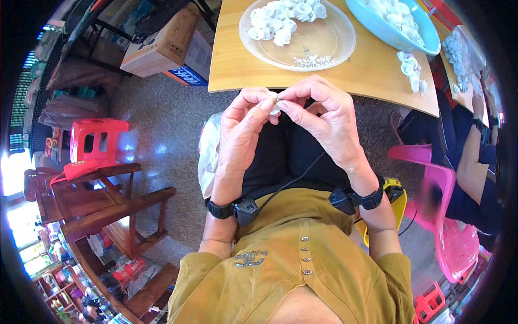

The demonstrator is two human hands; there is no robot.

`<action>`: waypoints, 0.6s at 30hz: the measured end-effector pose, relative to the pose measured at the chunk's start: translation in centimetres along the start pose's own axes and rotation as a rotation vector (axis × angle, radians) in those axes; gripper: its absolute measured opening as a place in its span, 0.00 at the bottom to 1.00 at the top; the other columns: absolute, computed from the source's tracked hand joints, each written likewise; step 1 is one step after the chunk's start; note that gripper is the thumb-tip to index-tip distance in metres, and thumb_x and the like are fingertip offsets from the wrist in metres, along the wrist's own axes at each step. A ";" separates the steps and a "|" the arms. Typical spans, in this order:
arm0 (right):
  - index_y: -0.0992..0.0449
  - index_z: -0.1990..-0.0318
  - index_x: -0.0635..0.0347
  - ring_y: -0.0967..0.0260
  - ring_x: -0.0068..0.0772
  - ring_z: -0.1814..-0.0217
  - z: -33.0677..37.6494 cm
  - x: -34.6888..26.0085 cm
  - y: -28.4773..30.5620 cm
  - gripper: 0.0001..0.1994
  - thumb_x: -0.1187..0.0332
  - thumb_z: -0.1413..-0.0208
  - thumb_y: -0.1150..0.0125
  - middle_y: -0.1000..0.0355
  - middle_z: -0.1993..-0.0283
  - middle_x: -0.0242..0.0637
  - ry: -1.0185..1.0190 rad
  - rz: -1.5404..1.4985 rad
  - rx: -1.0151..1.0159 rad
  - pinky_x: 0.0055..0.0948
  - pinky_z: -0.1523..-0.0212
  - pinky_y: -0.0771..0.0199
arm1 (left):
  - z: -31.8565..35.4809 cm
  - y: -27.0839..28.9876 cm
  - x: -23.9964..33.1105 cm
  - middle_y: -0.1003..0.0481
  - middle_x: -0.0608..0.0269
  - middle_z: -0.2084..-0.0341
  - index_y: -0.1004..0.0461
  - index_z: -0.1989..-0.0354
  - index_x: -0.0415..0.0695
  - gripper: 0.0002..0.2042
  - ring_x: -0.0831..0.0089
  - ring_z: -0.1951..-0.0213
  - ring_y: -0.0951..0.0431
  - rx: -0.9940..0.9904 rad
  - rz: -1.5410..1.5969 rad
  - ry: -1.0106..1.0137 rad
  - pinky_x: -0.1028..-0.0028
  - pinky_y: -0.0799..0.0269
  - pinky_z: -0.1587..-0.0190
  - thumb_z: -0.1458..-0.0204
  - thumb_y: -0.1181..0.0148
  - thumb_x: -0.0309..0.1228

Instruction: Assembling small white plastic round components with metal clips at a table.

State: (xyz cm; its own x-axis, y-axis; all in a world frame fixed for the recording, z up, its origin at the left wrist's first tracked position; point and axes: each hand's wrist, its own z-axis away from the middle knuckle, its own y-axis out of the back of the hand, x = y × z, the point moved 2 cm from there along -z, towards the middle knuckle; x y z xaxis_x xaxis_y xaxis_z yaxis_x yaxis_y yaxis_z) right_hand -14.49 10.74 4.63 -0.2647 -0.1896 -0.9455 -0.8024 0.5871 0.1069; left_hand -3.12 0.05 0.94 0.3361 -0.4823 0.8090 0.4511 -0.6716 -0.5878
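Pinching one small white piece between their fingertips, the left hand and right hand are equally near it, just short of the surface; its long axis I can't tell.

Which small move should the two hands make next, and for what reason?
Perhaps the left hand should steady the small white piece while the right hand adjusts its pinch: both pinch it in the air, near the table, so a slip might drop it.
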 end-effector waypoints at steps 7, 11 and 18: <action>0.25 0.63 0.63 0.30 0.15 0.67 0.0 1.0 0.3 0.05 0.76 0.49 0.40 0.27 0.67 0.31 -0.062 -0.113 0.058 0.15 0.71 0.28 | -0.1 0.5 0.1 0.30 0.66 0.62 0.27 0.59 0.40 0.10 0.81 0.64 0.30 0.005 -0.195 -0.083 0.80 0.32 0.60 0.50 0.40 0.21; 0.26 0.63 0.63 0.29 0.17 0.65 -0.1 1.1 -0.3 0.05 0.77 0.48 0.41 0.26 0.65 0.32 -0.005 -0.098 0.024 0.16 0.69 0.27 | 0.2 0.5 0.5 0.30 0.65 0.58 0.31 0.53 0.39 0.15 0.80 0.59 0.30 0.026 -0.263 -0.046 0.79 0.32 0.54 0.50 0.41 0.20; 0.26 0.67 0.64 0.28 0.20 0.66 -0.2 0.9 -1.9 0.05 0.80 0.52 0.40 0.26 0.63 0.36 0.078 -0.061 -0.010 0.18 0.69 0.25 | 0.7 0.8 0.7 0.29 0.57 0.55 0.36 0.49 0.38 0.19 0.73 0.50 0.30 0.012 -0.232 -0.079 0.74 0.34 0.46 0.50 0.41 0.19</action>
State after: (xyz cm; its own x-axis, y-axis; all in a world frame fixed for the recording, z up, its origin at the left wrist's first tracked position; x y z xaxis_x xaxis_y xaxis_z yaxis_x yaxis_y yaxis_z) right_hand -13.30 9.35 3.66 -0.2562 -0.2858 -0.9234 -0.8237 0.5645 0.0538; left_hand -1.93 -0.41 0.99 0.2859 -0.2702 0.9194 0.5333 -0.7522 -0.3869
